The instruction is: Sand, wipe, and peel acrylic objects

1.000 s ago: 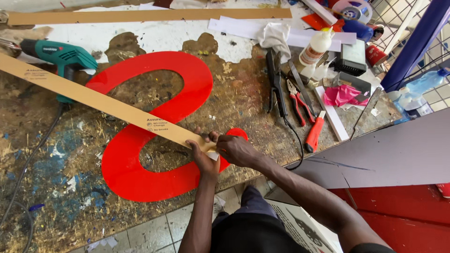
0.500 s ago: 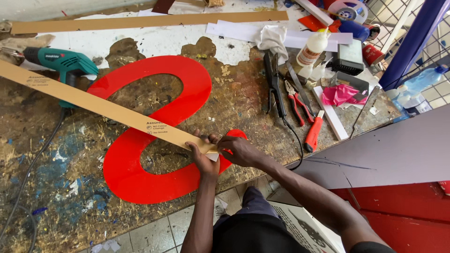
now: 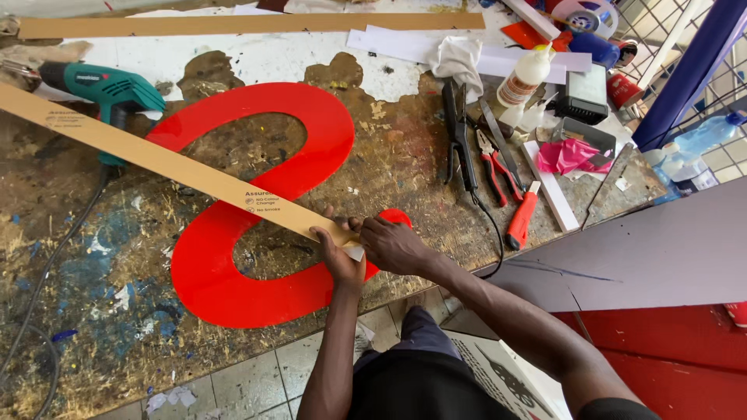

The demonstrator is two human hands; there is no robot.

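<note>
A large red letter-shaped acrylic cutout (image 3: 233, 272) lies flat on a stained wooden workbench (image 3: 78, 257). Across it runs a long strip covered in brown paper (image 3: 171, 165), slanting from the far left down to my hands. My left hand (image 3: 340, 255) pinches the strip's near end from below. My right hand (image 3: 393, 244) grips the same end from the right, fingers on the paper's edge, where a bit of white shows at the tip.
A green power tool (image 3: 105, 84) with a cord lies at the far left. Red-handled pliers (image 3: 498, 159), a red utility knife (image 3: 523, 222), a black tool (image 3: 459, 140), a glue bottle (image 3: 525, 78), a pink rag (image 3: 568, 154) and white strips crowd the right. A grey sheet (image 3: 654, 249) leans at the right.
Both hands stay at the strip's near end. The view has shifted slightly; the strip and red cutout have not visibly moved.
</note>
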